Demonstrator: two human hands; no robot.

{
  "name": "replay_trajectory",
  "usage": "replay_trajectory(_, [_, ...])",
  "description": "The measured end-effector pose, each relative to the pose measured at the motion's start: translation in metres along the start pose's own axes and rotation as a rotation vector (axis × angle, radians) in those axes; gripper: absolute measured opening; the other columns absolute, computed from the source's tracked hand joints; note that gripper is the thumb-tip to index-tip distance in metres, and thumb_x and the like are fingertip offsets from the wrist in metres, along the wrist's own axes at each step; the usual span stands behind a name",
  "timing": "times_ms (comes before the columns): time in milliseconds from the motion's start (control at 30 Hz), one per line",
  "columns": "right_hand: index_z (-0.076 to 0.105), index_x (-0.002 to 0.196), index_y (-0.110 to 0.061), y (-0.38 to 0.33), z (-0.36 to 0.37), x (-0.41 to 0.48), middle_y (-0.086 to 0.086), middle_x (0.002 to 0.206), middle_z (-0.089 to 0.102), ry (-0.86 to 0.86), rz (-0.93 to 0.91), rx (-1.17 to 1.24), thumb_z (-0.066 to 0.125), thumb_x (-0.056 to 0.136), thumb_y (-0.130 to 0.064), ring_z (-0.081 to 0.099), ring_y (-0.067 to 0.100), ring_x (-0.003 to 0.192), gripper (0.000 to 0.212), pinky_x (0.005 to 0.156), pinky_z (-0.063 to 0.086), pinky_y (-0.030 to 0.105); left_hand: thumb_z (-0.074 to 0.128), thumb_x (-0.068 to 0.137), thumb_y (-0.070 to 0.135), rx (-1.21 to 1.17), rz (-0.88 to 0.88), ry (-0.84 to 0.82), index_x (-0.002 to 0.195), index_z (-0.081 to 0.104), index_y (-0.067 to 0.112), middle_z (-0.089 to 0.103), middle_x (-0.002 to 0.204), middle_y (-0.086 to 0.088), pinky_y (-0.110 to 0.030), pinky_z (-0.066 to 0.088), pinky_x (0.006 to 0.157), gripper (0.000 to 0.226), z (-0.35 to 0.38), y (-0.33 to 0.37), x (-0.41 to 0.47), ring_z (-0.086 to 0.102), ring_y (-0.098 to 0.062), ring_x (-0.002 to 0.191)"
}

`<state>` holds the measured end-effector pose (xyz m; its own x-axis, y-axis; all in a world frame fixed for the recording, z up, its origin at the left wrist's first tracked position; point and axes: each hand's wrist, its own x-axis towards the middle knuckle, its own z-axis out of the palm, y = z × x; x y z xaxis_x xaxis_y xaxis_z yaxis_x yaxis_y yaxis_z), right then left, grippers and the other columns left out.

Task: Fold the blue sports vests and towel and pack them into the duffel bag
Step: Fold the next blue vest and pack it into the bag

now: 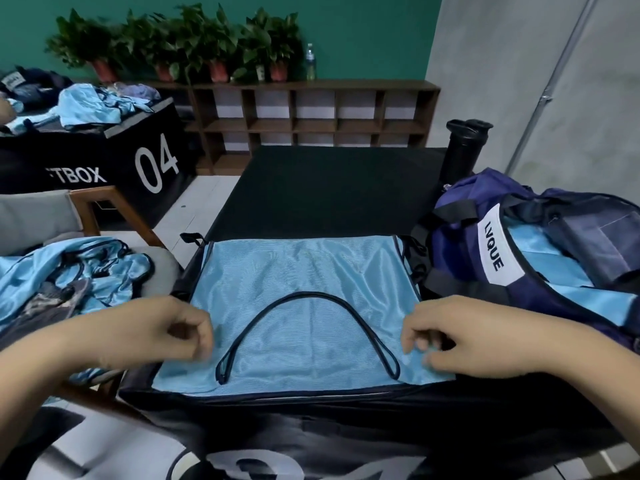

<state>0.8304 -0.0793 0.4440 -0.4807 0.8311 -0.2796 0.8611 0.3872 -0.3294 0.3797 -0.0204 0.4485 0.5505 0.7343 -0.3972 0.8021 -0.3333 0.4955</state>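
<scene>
A blue vest [304,271] lies flat on the black box [329,181], just left of the open duffel bag [460,237]. The right hand [485,337] pinches the vest's near right corner. The left hand [156,334], fingers curled and blurred, seems to pinch its left edge.

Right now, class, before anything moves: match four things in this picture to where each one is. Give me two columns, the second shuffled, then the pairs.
1 spread vest
2 duffel bag
3 heap of vests
4 clear bottle

a on the shelf beside the plants
b on the chair, left
c flat on the black box, between left hand and right hand
d right of the spread vest, open

Pairs: 1-c, 2-d, 3-b, 4-a
</scene>
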Motion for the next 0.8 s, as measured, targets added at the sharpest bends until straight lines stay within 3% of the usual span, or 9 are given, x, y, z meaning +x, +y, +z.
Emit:
replay_trajectory(100, [0.065,0.105,-0.038,0.003,0.001,0.004,-0.017,0.104,0.058,0.152,0.008,-0.054,0.061,0.096,-0.018,0.059,0.003,0.098,0.023,0.085,0.049,0.023,0.072,0.096,0.028,0.064,-0.074,0.255,0.091,0.074,0.031,0.075,0.085,0.013,-0.022,0.053,0.075,0.006,-0.007,-0.006,0.007,0.068,-0.004,0.078])
replay_trajectory(233, [0.055,0.114,-0.040,0.009,0.005,0.012,-0.017,0.110,0.045,0.212,0.069,-0.287,0.055,0.096,-0.011,0.047,0.005,0.105,0.034,0.086,0.046,0.029,0.078,0.090,0.034,0.163,-0.299,0.492,0.086,0.067,0.028,0.071,0.077,0.008,-0.027,0.050,0.065,0.014,-0.009,-0.027,0.026,0.066,-0.007,0.073])
replay_trajectory(333, [0.052,0.121,-0.041,0.011,0.009,0.016,-0.017,0.111,0.040,0.183,0.077,-0.384,0.052,0.091,-0.002,0.042,0.012,0.105,0.049,0.090,0.042,0.029,0.074,0.094,0.049,0.240,-0.467,0.377,0.094,0.064,0.022,0.070,0.088,0.001,-0.029,0.047,0.065,0.029,-0.008,-0.029,0.039,0.063,-0.012,0.080])
replay_trajectory(467, [0.048,0.127,-0.038,0.007,0.014,0.022,-0.015,0.114,0.037,0.161,0.078,-0.445,0.047,0.089,0.005,0.037,0.012,0.101,0.057,0.092,0.038,0.026,0.069,0.095,0.054,0.299,-0.562,0.269,0.095,0.069,0.013,0.071,0.090,-0.005,-0.027,0.044,0.061,0.042,-0.009,-0.026,0.054,0.065,-0.018,0.082])
replay_trajectory(600, [0.048,0.128,-0.038,0.007,0.011,0.024,-0.014,0.120,0.039,0.143,0.082,-0.439,0.050,0.092,-0.003,0.038,0.012,0.106,0.050,0.094,0.036,0.025,0.074,0.089,0.045,0.283,-0.563,0.316,0.073,0.064,0.008,0.060,0.067,-0.005,-0.030,0.039,0.056,0.042,-0.015,-0.026,0.065,0.058,-0.022,0.064])
replay_trajectory(800, [0.055,0.115,-0.036,0.009,0.009,0.032,-0.015,0.112,0.048,0.131,0.032,-0.481,0.056,0.088,-0.011,0.044,0.013,0.109,0.037,0.099,0.036,0.029,0.078,0.081,0.035,0.274,-0.582,0.318,0.066,0.054,0.010,0.055,0.065,-0.004,-0.029,0.038,0.056,0.038,-0.019,-0.017,0.083,0.053,-0.023,0.062])
